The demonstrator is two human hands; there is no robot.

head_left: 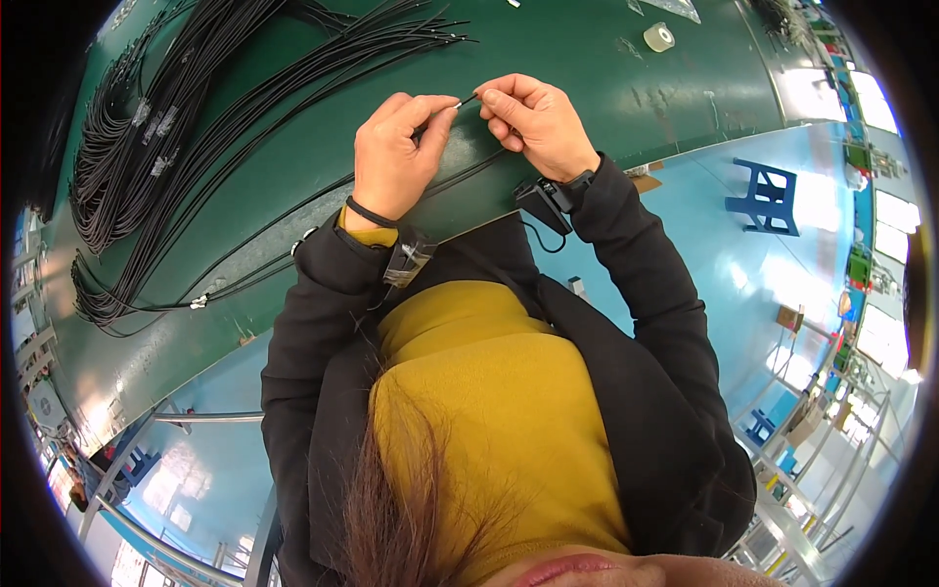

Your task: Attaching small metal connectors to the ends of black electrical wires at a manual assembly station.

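Above the green table, both my hands pinch a short, thin piece of black cable (469, 99) between them. My left hand (393, 157) is closed, its thumb and forefinger on a small whitish tip of the cable. My right hand (538, 122) grips the black part a little to the right, with the other fingers curled in. Too little of the cable shows to make out its end fitting. A large bundle of black cables (186, 117) lies to the left, looped and tied with clear strips. A few more cable strands (264, 235) pass under my left wrist.
A roll of tape (659, 37) sits on the green table (616, 108) at the far right, near clear plastic film (675, 8). The table's near edge runs just in front of my body. On the blue floor, a dark blue stool (766, 196) stands to the right.
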